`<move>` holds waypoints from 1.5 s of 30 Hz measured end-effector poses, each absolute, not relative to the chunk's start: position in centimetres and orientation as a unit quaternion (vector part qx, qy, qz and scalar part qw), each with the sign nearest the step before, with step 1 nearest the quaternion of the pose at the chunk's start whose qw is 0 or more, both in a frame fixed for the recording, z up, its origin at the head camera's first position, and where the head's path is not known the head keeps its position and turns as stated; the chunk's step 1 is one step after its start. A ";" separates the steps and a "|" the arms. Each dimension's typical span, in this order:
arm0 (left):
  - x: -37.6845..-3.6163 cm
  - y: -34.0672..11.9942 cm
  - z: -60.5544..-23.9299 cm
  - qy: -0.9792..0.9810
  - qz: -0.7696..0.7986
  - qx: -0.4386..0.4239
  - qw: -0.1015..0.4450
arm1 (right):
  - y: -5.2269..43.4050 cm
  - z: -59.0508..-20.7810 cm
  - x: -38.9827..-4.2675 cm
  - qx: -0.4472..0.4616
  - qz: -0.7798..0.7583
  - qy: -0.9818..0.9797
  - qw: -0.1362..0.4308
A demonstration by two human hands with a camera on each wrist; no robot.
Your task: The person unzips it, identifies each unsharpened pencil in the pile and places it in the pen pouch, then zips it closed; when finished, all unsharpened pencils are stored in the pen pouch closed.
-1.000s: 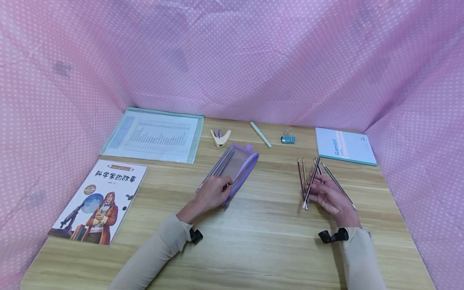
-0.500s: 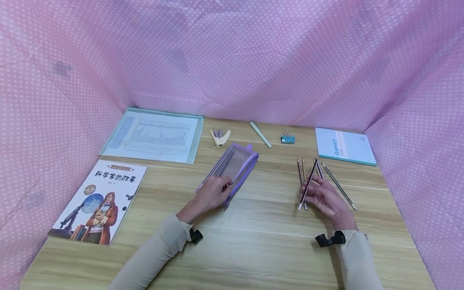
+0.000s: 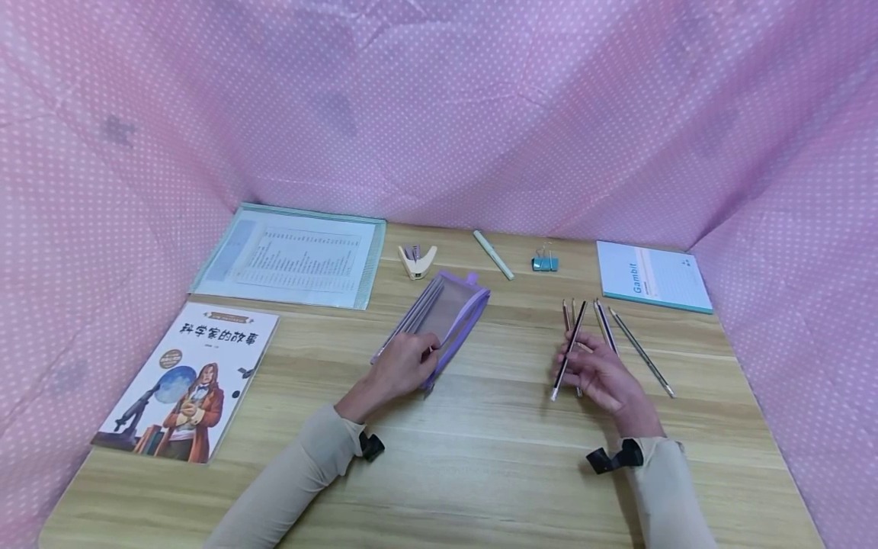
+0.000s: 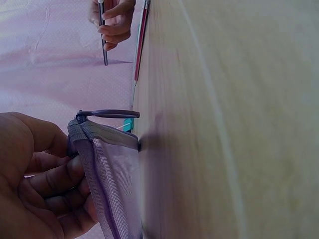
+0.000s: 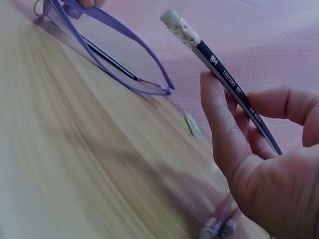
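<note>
Head view shows a person seated at a wooden table (image 3: 494,457) walled in by pink dotted cloth (image 3: 439,114). Their right hand (image 3: 604,377) pinches a dark pencil (image 3: 568,352) between thumb and fingers, lifted off the table, with its white eraser end pointing near and a little left. Right wrist view confirms this: the fingers (image 5: 224,134) curl round the black shaft marked HB, the eraser tip up in the air.

More pencils (image 3: 617,335) lie on the wood just beside and partly under that hand, fanned out toward the far side.

To the left, near the middle of the table, the left hand (image 3: 401,366) grips the near end of a purple mesh pencil case (image 3: 446,313). Left wrist view shows the fingers (image 4: 55,184) curled round the case's edge, holding its mouth open on the tabletop. The two hands are well apart.

Along the far edge, from left to right, lie a clear document folder (image 3: 295,255), a cream stapler (image 3: 417,261), a pale green pen (image 3: 492,254), a teal binder clip (image 3: 545,263) and a blue notebook (image 3: 652,276). A picture book (image 3: 188,377) lies at the near left.
</note>
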State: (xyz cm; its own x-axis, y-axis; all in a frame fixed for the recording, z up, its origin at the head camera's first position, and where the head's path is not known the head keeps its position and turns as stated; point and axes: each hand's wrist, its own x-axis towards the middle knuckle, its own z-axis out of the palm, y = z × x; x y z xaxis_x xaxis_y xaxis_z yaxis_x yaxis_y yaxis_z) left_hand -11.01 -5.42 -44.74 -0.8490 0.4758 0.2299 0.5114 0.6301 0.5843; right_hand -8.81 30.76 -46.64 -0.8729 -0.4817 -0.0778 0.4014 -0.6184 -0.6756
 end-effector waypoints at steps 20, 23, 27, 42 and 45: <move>-11.0 -5.4 -44.6 -0.901 -0.338 -0.271 0.019 | 26.3 -46.7 -9.2 -0.020 -0.873 0.407 0.269; -11.0 -5.4 -44.6 -0.901 -0.338 -0.271 0.020 | 25.5 -46.6 -9.3 -0.015 -0.869 0.413 0.273; -11.0 -5.4 -44.6 -0.902 -0.338 -0.270 0.020 | 24.5 -46.5 -9.5 -0.002 -0.862 0.425 0.276; -11.0 -5.4 -44.6 -0.900 -0.339 -0.271 0.022 | 21.2 -46.5 -10.2 0.025 -0.841 0.460 0.282; -11.0 -5.4 -44.6 -0.899 -0.340 -0.274 0.027 | 20.6 -46.5 -10.3 0.028 -0.841 0.459 0.285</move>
State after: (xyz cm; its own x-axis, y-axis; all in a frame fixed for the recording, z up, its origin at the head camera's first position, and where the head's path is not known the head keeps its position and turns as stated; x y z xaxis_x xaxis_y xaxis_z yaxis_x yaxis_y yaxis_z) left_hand -10.97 -5.43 -44.62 -0.8484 0.4746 0.2345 0.5111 0.6189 0.5964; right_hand -10.29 20.63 -46.49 -0.8362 -0.4536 -0.3081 0.5048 -0.4173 -0.7557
